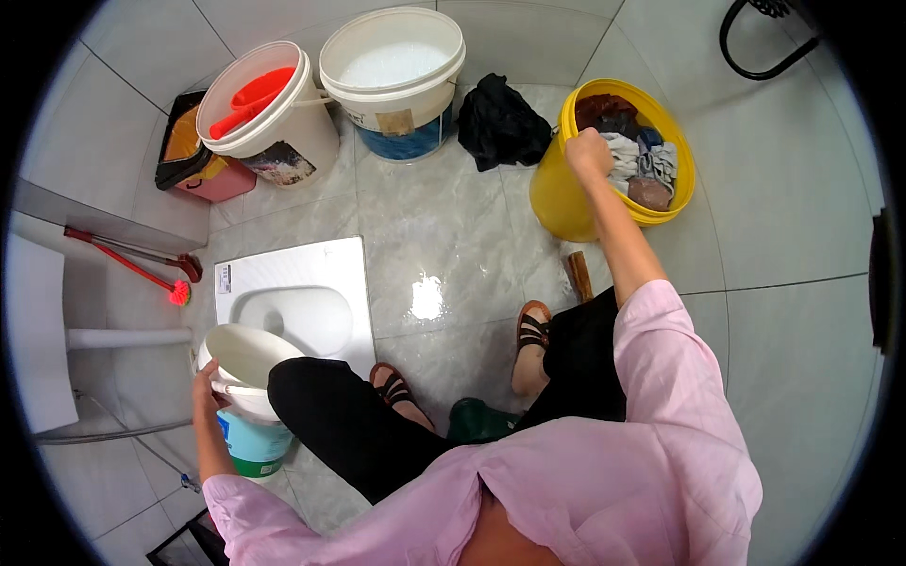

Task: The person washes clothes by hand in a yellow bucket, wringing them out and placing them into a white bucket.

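Observation:
My right hand [592,153] is closed on the left rim of a yellow plastic bucket [559,201], which stands tilted by the right wall. Grey, brown and dark clothes [637,159] lie inside it. At the lower left my left hand [207,388] grips the side of a white bucket [251,343] with a pale blue and green lower part, near its handle. That bucket leans beside the squat toilet, and the part of its inside that shows holds nothing I can make out. A black cloth heap [501,124] lies on the floor left of the yellow bucket.
A white and blue bucket [403,131] holds foamy water. Beside it, another white bucket [311,134] has a red dipper [255,102] inside. The squat toilet [354,269], toilet brushes [141,262], a pink bin [226,182] and a wooden piece [580,274] are around me. The tiled floor [439,212] looks wet.

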`<act>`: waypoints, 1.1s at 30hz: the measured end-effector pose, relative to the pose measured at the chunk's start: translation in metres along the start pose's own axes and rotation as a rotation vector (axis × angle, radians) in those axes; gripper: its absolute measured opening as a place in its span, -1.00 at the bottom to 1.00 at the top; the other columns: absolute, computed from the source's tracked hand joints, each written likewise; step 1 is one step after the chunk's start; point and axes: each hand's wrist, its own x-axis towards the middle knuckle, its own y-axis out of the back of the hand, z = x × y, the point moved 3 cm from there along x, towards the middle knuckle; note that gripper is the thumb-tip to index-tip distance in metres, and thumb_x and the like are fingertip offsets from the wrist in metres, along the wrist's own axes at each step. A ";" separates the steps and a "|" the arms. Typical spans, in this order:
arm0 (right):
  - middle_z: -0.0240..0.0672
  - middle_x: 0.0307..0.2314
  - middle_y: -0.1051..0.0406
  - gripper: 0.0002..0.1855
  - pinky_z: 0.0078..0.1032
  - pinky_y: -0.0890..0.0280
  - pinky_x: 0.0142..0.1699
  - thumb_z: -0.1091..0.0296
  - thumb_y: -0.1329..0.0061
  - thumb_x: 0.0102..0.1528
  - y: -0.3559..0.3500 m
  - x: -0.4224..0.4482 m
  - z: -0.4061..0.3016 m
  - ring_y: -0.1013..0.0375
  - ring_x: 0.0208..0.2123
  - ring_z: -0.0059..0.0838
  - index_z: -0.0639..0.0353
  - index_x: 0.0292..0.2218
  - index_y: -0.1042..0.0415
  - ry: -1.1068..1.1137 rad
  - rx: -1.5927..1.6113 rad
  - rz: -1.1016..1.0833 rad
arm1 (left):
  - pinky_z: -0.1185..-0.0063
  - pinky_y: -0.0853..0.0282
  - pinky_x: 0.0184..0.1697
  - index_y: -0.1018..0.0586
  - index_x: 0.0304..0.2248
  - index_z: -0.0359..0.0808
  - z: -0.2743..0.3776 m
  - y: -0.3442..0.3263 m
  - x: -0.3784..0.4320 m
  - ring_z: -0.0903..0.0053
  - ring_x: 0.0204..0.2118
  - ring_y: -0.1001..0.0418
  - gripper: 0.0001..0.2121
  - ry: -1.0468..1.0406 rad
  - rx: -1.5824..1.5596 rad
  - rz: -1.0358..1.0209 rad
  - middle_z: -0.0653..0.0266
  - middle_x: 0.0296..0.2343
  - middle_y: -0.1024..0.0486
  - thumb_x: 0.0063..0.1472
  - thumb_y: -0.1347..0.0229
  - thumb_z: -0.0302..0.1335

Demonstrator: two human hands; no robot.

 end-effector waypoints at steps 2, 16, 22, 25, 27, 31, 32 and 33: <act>-0.03 -0.36 -0.40 -0.71 -0.26 -0.26 -0.19 0.29 0.20 -0.10 0.001 -0.003 -0.003 -0.38 -0.26 -0.08 0.25 -0.39 -0.45 -0.001 -0.004 0.019 | 0.39 -0.37 -0.50 -0.43 -0.23 -0.26 0.003 0.002 -0.003 0.33 -0.52 -0.44 -0.48 0.027 0.001 -0.022 0.16 -0.45 -0.47 -0.16 -0.12 -0.08; -0.04 -0.26 -0.36 -0.61 -0.28 -0.22 -0.13 0.21 0.20 -0.11 -0.018 0.035 -0.014 -0.33 -0.17 -0.08 0.22 -0.25 -0.39 0.041 -0.088 -0.210 | 0.35 -0.44 -0.41 -0.33 -0.14 -0.37 0.013 0.003 -0.026 0.30 -0.37 -0.46 -0.43 0.032 -0.054 -0.098 0.08 -0.31 -0.42 -0.10 -0.13 -0.18; -0.07 -0.26 -0.36 -0.63 -0.28 -0.22 -0.15 0.24 0.23 -0.09 -0.018 0.027 -0.010 -0.34 -0.19 -0.09 0.22 -0.26 -0.39 -0.002 -0.146 -0.127 | 0.34 -0.42 -0.38 -0.32 -0.12 -0.38 -0.001 0.008 -0.027 0.26 -0.33 -0.44 -0.42 0.032 -0.066 -0.006 0.08 -0.28 -0.41 -0.11 -0.14 -0.21; -0.08 -0.29 -0.38 -0.64 -0.27 -0.22 -0.17 0.26 0.22 -0.10 -0.017 0.021 -0.013 -0.36 -0.22 -0.10 0.22 -0.28 -0.40 -0.003 -0.141 -0.160 | 0.38 -0.41 -0.32 -0.33 -0.12 -0.37 -0.002 0.014 -0.020 0.29 -0.30 -0.43 -0.43 0.025 -0.125 -0.011 0.09 -0.28 -0.41 -0.10 -0.14 -0.21; -0.08 -0.31 -0.39 -0.66 -0.27 -0.22 -0.18 0.27 0.22 -0.11 -0.020 0.012 -0.014 -0.37 -0.24 -0.11 0.22 -0.30 -0.41 0.017 -0.140 -0.176 | 0.41 -0.40 -0.30 -0.33 -0.12 -0.36 -0.008 0.021 -0.008 0.31 -0.29 -0.42 -0.44 0.031 -0.180 -0.061 0.11 -0.27 -0.41 -0.10 -0.13 -0.21; -0.07 -0.35 -0.40 -0.68 -0.27 -0.22 -0.19 0.30 0.22 -0.12 -0.026 0.000 -0.022 -0.38 -0.27 -0.10 0.23 -0.32 -0.42 0.097 -0.139 -0.148 | 0.43 -0.41 -0.29 -0.34 -0.12 -0.34 -0.002 0.022 -0.004 0.34 -0.29 -0.43 -0.45 0.025 -0.151 -0.059 0.15 -0.27 -0.41 -0.10 -0.14 -0.22; -0.07 -0.36 -0.41 -0.68 -0.27 -0.22 -0.18 0.31 0.22 -0.12 -0.028 -0.006 -0.026 -0.38 -0.27 -0.09 0.23 -0.33 -0.42 0.120 -0.137 -0.144 | 0.43 -0.41 -0.30 -0.34 -0.13 -0.34 -0.002 0.023 -0.002 0.34 -0.30 -0.43 -0.45 0.042 -0.141 -0.066 0.15 -0.27 -0.42 -0.10 -0.14 -0.22; -0.06 -0.36 -0.40 -0.68 -0.27 -0.22 -0.19 0.31 0.21 -0.12 -0.030 -0.012 -0.031 -0.38 -0.28 -0.09 0.24 -0.33 -0.42 0.132 -0.130 -0.175 | 0.43 -0.41 -0.30 -0.34 -0.13 -0.34 -0.002 0.025 0.000 0.34 -0.30 -0.43 -0.45 0.059 -0.132 -0.072 0.15 -0.27 -0.42 -0.10 -0.14 -0.21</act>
